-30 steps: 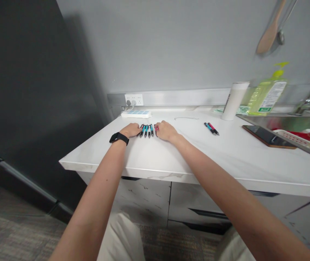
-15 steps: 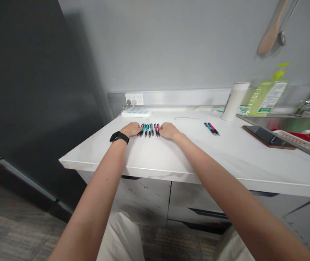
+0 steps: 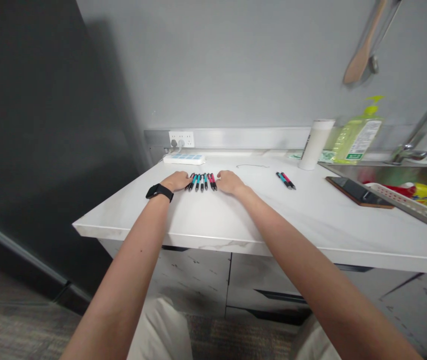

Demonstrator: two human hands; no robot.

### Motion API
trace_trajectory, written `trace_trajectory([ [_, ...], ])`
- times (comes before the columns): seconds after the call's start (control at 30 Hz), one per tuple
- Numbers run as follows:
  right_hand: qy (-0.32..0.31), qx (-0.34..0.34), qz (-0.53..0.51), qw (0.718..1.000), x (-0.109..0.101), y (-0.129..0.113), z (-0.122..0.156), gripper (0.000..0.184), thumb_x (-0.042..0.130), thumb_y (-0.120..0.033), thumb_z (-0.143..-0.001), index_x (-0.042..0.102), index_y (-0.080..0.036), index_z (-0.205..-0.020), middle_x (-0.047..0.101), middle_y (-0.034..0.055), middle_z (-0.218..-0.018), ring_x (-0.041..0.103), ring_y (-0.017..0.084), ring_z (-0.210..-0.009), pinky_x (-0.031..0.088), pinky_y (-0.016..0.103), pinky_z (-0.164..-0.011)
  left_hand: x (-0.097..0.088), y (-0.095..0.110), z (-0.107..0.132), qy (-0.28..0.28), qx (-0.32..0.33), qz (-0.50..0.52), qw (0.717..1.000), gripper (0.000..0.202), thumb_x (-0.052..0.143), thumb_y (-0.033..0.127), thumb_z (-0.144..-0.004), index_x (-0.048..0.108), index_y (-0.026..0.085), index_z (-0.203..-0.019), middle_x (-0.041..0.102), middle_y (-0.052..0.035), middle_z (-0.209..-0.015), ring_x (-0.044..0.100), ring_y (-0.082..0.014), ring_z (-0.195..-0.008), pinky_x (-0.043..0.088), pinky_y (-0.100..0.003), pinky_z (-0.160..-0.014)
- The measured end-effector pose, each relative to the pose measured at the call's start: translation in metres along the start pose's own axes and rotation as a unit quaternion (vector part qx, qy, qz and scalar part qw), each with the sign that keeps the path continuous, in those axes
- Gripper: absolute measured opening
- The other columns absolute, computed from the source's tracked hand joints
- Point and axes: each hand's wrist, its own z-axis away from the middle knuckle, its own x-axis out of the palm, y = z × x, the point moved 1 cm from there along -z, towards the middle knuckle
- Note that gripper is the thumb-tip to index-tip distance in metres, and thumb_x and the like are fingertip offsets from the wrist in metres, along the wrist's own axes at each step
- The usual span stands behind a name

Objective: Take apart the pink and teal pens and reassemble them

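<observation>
Several click pens with black, teal, red and white barrels lie side by side in a row (image 3: 202, 182) on the white countertop (image 3: 206, 215). At the row's left end, my left hand (image 3: 177, 180), a black watch (image 3: 160, 191) on its wrist, has its fingers closed on the outermost pen, whose barrel is partly hidden. By the right end rests my right hand (image 3: 229, 182), its thumb and fingers a little apart and nothing visible between them; it is close beside the red pens. Two more pens (image 3: 286, 180), one teal and one red, lie together farther right.
Behind the pens sit a power strip (image 3: 184, 159) and a wall socket (image 3: 182, 139). On the right are a white cylinder (image 3: 316, 144), a green soap bottle (image 3: 358, 135), a phone (image 3: 358, 192) and a sink with a faucet (image 3: 404, 150). A dark cabinet (image 3: 48, 125) stands left.
My right hand has eased slightly away from the right end of the row, leaving a small gap. My left hand stays at the left end. The view has shifted slightly.
</observation>
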Motion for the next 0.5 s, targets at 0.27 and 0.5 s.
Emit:
trace_trajectory([
  [0.27,0.009,0.105,0.119,0.987,-0.047,0.059,0.006,0.042,0.046,-0.017,-0.083,0.056,-0.009,-0.123,0.054,0.0198,-0.127,0.054,0.029,-0.117,0.044,0.034,-0.093,0.001,-0.002,-0.004,0.000,0.010,-0.011,1.000,0.050,0.034,0.046,-0.087,0.066,0.011,-0.100,0.067,-0.0177,-0.109,0.063,-0.0260,-0.100,0.044,-0.028,-0.082],
  [0.5,0.088,0.262,0.115,0.954,-0.071,0.168,0.028,0.042,0.046,-0.021,-0.082,0.057,-0.009,-0.121,0.055,0.0205,-0.122,0.058,0.026,-0.109,0.046,0.032,-0.086,-0.002,0.001,-0.002,-0.003,0.007,-0.018,1.000,0.049,0.034,0.047,-0.086,0.065,0.012,-0.100,0.068,-0.0156,-0.106,0.063,-0.0255,-0.098,0.045,-0.028,-0.080],
])
